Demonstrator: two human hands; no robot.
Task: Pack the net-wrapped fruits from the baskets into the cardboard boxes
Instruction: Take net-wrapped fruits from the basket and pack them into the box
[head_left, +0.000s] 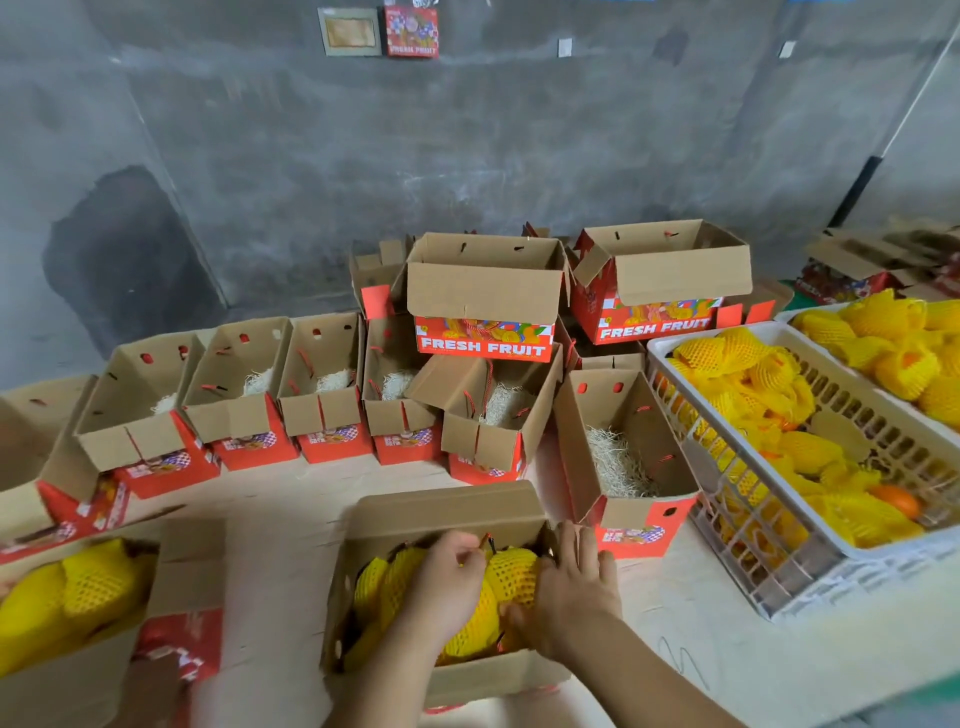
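Both hands work inside the near box (447, 512): the left hand (447, 571) rests curled on a netted fruit (511, 574), the right hand (574, 587) presses it with spread fingers. Farther right stands a basket (779, 582) of wrapped fruit.

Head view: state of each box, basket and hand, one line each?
Near box: open, holds net-wrapped fruits.
Left hand: inside near box, fingers curled on the fruits.
Right hand: fingers straight, pressing the fruits.
Box at left: open, holds wrapped fruit.
Row of boxes: open, only shredded filler.
Stacked boxes: flaps open, contents hidden.
White basket: partly full of wrapped fruit.
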